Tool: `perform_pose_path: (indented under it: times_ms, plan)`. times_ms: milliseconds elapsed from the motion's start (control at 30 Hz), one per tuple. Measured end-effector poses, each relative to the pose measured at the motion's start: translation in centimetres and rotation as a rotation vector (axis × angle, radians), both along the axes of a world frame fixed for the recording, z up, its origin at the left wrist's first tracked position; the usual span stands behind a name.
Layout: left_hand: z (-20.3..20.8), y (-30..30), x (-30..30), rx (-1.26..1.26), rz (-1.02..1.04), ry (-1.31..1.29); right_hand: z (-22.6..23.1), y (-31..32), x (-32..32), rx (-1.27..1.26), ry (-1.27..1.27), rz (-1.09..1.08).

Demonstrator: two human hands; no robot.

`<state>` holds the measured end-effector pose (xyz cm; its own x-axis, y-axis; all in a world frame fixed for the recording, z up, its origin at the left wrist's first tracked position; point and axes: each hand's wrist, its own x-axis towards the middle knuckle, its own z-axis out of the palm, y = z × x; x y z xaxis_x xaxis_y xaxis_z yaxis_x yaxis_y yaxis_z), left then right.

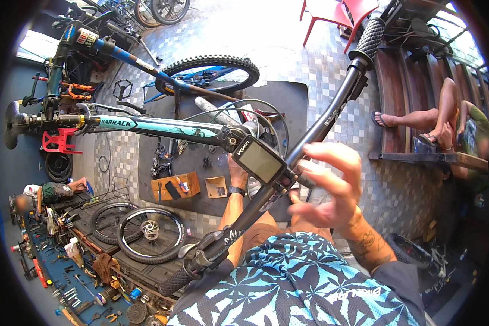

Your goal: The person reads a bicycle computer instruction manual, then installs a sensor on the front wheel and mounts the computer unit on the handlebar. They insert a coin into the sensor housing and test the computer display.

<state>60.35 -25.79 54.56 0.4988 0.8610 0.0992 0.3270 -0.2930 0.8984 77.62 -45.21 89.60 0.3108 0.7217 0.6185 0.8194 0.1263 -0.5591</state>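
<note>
A bicycle with a turquoise, white and black frame (163, 128) runs across in front of me. Its black handlebar (323, 124) slants from lower left to upper right, and a grey-screened display (259, 162) is fixed near its middle. Just right of that display is my right hand (337, 182), raised beside the bar with fingers curved and apart, a little blurred; nothing shows in it. Below the bar, left of the display, my left hand (237, 172) with a dark wristwatch reaches down by the front of the bike. Its fingers are mostly hidden behind the display and stem.
A wooden box (193, 180) holding a dark phone-like object and a small carton (215, 187) lie on the dark mat. Two wheels (152, 233) and a tool-covered bench (81, 282) are at lower left. A person sits on a wooden bench (396, 108) at right; another person is at left.
</note>
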Motion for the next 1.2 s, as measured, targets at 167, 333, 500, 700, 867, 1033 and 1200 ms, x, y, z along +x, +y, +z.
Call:
perform_pose_path:
  times_ms: [167,333,500,700,867,1033,1200]
  plan:
    - [0.4,-0.1,0.2,-0.005,0.013,-0.009,3.7,5.4,-0.1,-0.085,-0.207,0.066]
    - [0.2,-0.2,0.2,-0.008,0.027,-0.013,2.9,5.7,0.0,-0.116,-0.184,0.066]
    - [0.3,-0.3,0.7,-0.004,0.038,-0.029,3.3,5.8,0.0,-0.183,-0.174,0.091]
    - [0.8,-0.4,1.0,0.004,0.051,-0.041,5.1,6.6,1.0,-0.337,0.010,0.225]
    - [1.7,-0.4,1.1,0.000,0.068,-0.038,6.4,8.1,3.0,-0.496,-0.044,0.353]
    - [3.1,-0.5,1.3,-0.037,0.052,-0.047,6.4,9.7,3.4,-0.458,-0.136,0.431]
    - [1.5,-0.7,0.8,-0.082,0.054,-0.034,6.4,8.8,3.8,-0.394,-0.087,0.409]
